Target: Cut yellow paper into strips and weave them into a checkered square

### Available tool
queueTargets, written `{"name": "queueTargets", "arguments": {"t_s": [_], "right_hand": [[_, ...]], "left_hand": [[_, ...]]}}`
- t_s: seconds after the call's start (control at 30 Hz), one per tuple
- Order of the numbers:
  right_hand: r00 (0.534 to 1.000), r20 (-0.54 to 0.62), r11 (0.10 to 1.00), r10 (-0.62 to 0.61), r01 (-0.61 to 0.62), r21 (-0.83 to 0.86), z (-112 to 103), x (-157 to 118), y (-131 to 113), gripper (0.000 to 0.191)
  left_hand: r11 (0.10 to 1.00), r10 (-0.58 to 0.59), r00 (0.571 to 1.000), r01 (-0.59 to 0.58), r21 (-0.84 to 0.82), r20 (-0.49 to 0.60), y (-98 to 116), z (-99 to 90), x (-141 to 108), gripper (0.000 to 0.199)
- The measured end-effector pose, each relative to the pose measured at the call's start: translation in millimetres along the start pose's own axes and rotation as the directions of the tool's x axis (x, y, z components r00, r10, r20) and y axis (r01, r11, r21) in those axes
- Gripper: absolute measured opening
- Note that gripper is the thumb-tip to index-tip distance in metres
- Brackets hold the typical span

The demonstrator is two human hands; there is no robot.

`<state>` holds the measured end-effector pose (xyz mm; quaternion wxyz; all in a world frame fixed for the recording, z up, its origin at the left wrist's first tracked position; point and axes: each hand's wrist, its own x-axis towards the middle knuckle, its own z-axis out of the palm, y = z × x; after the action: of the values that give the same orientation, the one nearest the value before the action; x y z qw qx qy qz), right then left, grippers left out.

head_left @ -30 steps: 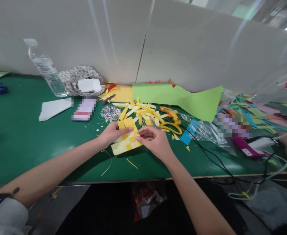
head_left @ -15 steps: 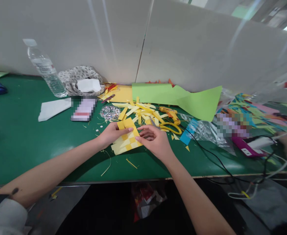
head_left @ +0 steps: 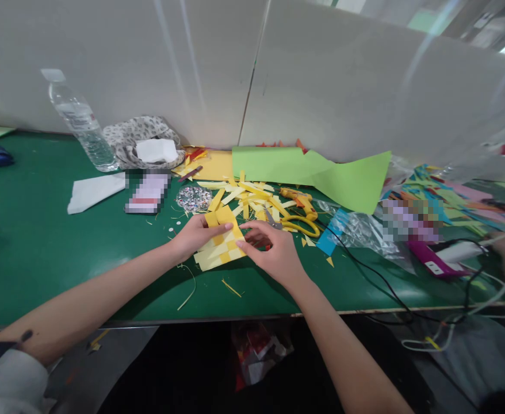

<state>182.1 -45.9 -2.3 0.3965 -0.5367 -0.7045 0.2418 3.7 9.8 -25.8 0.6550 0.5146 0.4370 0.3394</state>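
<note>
Yellow and pale-yellow paper strips cross over and under each other in a small woven paper mat [head_left: 218, 251], held just above the table. My left hand [head_left: 192, 237] is closed on its left side, with the thumb lying across the top. At the right edge, my right hand [head_left: 275, 248] pinches the mat between thumb and curled fingers; part of its grip is hidden. Just beyond the hands lies a heap of loose yellow paper strips [head_left: 250, 195]. Scissors with yellow handles [head_left: 310, 231] rest beside the heap, close to my right fingers.
A yellow glue gun [head_left: 299, 201] lies behind the scissors, its black cord running right. Green paper [head_left: 278, 164] leans at the wall. Leftward are a phone [head_left: 149, 192], a water bottle [head_left: 77, 121] and a patterned cloth pouch [head_left: 123, 138]. A purple power strip [head_left: 433, 261] sits right.
Both hands have shifted very slightly left with the woven paper mat. The right fingers have moved a little along its right edge. The other things lie as before.
</note>
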Motion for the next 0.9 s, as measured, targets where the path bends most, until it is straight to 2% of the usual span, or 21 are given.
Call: {"name": "queueTargets", "arguments": {"t_s": [0.17,0.33,0.6,0.9], "right_hand": [[1.0,0.013,0.998,-0.02,0.021,-0.066,-1.6,0.3,0.0,0.022],[1.0,0.014,0.998,-0.01,0.011,-0.061,-1.3,0.6,-0.4,0.021],[0.984,-0.032,0.969,0.177,-0.169,0.183,2.8,3.3,1.0,0.022],[0.976,-0.035,0.951,0.216,-0.203,0.232,6.2,4.6,4.4,0.026]], "left_hand": [[1.0,-0.013,1.0,0.013,0.006,-0.015,0.9,0.3,-0.5,0.03],[1.0,-0.022,1.0,0.023,0.014,-0.02,1.4,1.3,-0.7,0.026],[0.999,0.005,0.999,-0.007,0.039,0.049,3.1,4.1,-4.5,0.027],[0.999,0.003,0.998,-0.005,0.042,0.063,3.3,4.9,-4.5,0.028]]}}
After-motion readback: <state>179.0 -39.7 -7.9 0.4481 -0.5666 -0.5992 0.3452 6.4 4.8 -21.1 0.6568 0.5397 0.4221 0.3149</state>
